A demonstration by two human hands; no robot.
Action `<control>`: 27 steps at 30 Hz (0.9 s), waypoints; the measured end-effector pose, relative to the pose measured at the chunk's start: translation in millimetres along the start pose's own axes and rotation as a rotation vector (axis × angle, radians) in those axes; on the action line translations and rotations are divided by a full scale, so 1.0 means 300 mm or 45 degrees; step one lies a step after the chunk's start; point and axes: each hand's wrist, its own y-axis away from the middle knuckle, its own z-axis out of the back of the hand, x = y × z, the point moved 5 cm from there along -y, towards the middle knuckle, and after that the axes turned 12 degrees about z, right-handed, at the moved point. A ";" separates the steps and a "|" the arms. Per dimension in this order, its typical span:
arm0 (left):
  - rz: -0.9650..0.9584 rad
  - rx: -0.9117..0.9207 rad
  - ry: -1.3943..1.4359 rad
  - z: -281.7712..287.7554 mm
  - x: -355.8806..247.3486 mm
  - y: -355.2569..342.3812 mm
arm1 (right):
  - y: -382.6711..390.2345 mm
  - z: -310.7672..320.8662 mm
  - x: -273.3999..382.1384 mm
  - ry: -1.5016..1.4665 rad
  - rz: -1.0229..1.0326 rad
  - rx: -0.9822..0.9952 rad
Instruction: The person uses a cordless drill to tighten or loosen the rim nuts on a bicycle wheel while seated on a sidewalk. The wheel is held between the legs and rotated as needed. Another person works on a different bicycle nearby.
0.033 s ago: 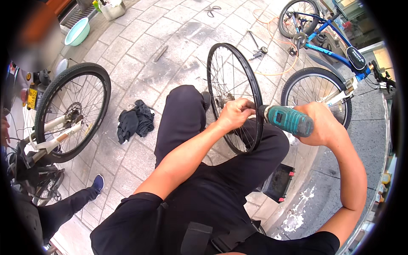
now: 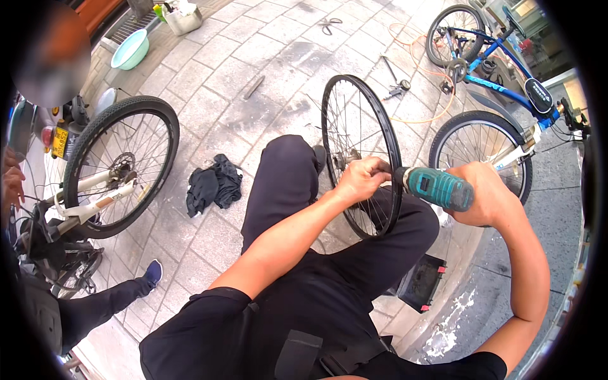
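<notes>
Bare black spoked bicycle wheel (image 2: 361, 155) upright between knees. Left hand (image 2: 362, 178) fingers clamped at hub, right hand (image 2: 487, 193) fingers wrapped round teal cordless drill (image 2: 437, 188). Risk, imo: bit slips, nicks knuckles or spokes; wheel could roll.

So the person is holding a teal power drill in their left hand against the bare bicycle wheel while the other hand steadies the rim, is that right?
Not quite: the head view shows the teal power drill in the right hand, not the left. Its tip is at the bare bicycle wheel, and it is the left hand that steadies the rim.
</notes>
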 end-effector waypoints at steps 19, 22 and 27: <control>-0.133 0.083 -0.115 -0.047 0.022 -0.008 | 0.014 -0.029 -0.082 0.133 0.025 -0.153; -0.109 0.103 -0.060 -0.045 0.039 -0.012 | 0.012 -0.050 -0.102 0.206 0.104 -0.179; -0.130 0.087 -0.074 -0.035 0.027 -0.005 | 0.009 -0.062 -0.116 0.151 0.072 -0.214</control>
